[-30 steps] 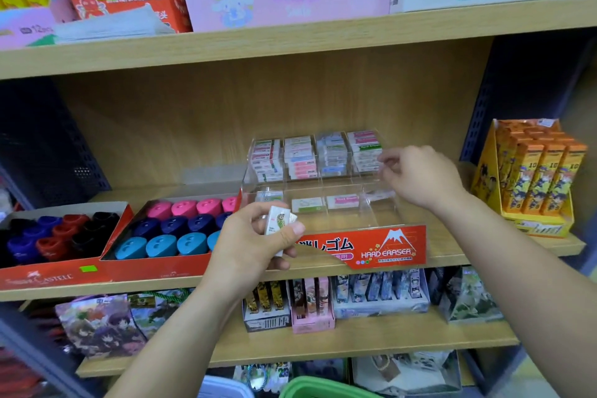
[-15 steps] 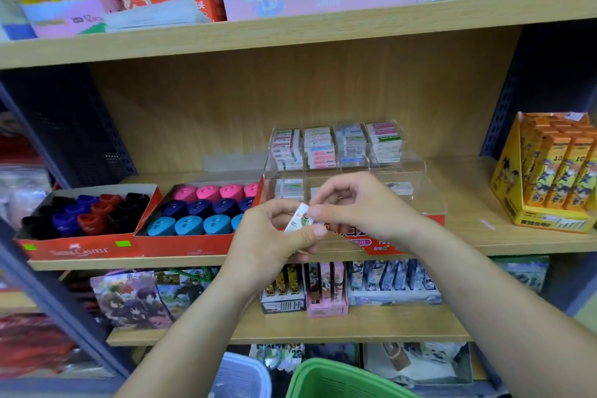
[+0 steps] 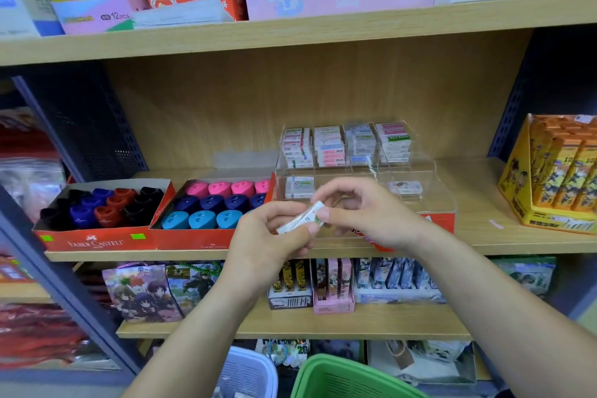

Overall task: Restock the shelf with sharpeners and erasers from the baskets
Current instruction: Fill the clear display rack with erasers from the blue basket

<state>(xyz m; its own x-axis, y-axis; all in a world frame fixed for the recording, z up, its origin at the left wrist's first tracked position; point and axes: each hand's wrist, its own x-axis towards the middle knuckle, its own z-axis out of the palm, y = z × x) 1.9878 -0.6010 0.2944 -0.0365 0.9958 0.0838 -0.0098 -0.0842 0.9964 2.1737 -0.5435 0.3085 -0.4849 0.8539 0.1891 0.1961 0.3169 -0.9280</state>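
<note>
Two hands pinch one flat, paper-sleeved eraser (image 3: 303, 220): left hand (image 3: 268, 236) beneath, right hand (image 3: 365, 213) at its tip, before the clear acrylic case (image 3: 429, 171) on the wooden shelf (image 3: 478, 236). The grip is unchanged from half a second ago.

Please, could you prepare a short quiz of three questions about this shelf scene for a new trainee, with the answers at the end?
1. True or false: both the left hand and the right hand hold the small eraser.
2. In the red box next to the clear eraser case, which colour are the sharpeners in the back row? A pink; B green; C yellow.
3. Fill in: the basket nearer to the right forearm is ____.
Key: 1 true; 2 A; 3 green.
</note>
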